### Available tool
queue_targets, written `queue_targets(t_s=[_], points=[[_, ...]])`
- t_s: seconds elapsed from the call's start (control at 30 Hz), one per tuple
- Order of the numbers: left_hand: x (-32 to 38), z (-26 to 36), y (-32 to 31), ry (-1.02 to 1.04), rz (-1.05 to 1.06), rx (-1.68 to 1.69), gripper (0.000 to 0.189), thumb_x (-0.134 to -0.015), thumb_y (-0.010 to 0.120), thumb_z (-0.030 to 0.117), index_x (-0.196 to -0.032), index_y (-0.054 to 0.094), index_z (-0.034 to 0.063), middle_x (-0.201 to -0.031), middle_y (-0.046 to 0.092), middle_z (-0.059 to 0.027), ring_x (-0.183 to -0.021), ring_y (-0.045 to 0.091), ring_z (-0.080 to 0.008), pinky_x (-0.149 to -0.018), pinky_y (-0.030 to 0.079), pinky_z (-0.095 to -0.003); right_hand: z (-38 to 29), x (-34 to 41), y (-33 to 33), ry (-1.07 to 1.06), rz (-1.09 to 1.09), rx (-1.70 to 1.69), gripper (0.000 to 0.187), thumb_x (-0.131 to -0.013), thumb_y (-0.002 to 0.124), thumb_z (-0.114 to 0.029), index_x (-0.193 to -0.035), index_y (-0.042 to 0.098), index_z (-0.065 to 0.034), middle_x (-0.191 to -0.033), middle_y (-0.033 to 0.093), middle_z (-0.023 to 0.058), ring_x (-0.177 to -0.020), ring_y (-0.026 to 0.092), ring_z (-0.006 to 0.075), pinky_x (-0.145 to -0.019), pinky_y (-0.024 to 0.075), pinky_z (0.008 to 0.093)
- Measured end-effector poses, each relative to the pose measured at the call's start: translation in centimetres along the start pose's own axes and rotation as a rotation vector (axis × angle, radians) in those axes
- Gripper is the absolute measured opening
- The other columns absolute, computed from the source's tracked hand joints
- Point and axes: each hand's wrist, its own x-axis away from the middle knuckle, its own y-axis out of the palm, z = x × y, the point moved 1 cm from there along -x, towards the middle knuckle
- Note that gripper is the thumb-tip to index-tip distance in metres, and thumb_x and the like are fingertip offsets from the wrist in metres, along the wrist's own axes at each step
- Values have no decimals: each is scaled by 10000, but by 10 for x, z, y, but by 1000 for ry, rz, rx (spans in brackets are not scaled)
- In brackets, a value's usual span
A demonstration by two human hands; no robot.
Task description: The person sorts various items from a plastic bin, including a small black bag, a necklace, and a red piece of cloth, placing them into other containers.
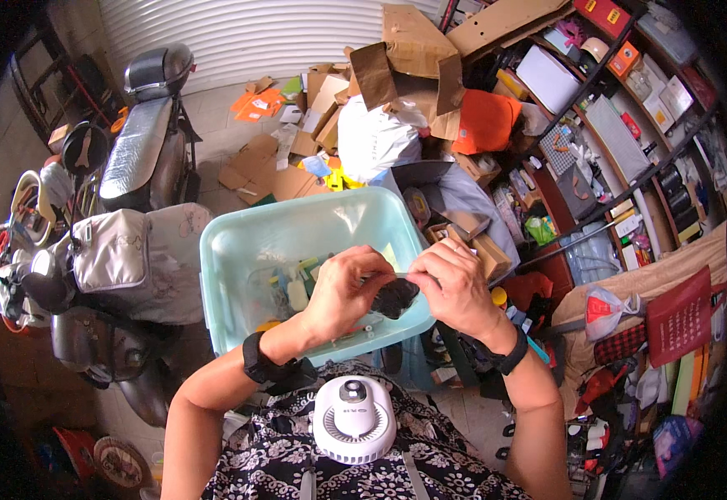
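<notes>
Both hands are raised over the right side of a pale teal plastic tub (288, 222). Between them hangs a small bag with dark contents (395, 299), seemingly of clear plastic. The fingers of my left hand (346, 289) pinch its top edge on one side. My right hand (457, 284), with a ring on one finger, pinches the other side. What the dark contents are, I cannot tell. Beneath the hands, several small items lie in the tub, among them a whitish bottle-like piece (296, 295); my left hand and forearm hide part of them.
A motor scooter (151, 244) stands on the left. Beyond the tub lie flattened cardboard (270, 165), a white plastic bag (376, 134) and an open carton (413, 69). Crowded shelves (613, 137) line the right. A white portable fan (355, 419) hangs at my chest.
</notes>
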Motion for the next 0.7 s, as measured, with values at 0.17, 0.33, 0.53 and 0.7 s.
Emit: queue_targets(t_s=[0.17,0.33,0.53,0.7], points=[[0,-12,-15,-242,-144,568,145,-742,683,49,-852,624,-25,-835,638,-51,-788,568,-86,-726,464,-235,1,2,-10,141,-9,-234,76,-738,614,-53,-708,554,-18,-699,537,100,-692,522,267,-635,415,339],[2,-16,-13,-249,-103,754,109,-788,639,58,-845,641,-35,-806,646,-42,-732,557,-69,-683,464,-217,3,3,-12,139,5,-258,72,-745,614,-50,-716,563,-6,-705,558,102,-675,533,245,-629,412,318],[5,-17,-9,-189,10,610,101,-809,602,52,-810,642,-41,-751,645,-44,-704,555,-70,-653,454,-220,2,3,-12,154,-24,-275,78,-743,621,-51,-716,568,-1,-695,564,102,-676,537,241,-628,410,315],[6,-14,-9,-147,70,417,64,-799,611,36,-810,641,-20,-792,643,-64,-714,563,-89,-655,453,-225,3,4,-10,216,-13,-340,88,-744,627,-55,-718,574,10,-696,576,100,-673,550,219,-628,419,298]])
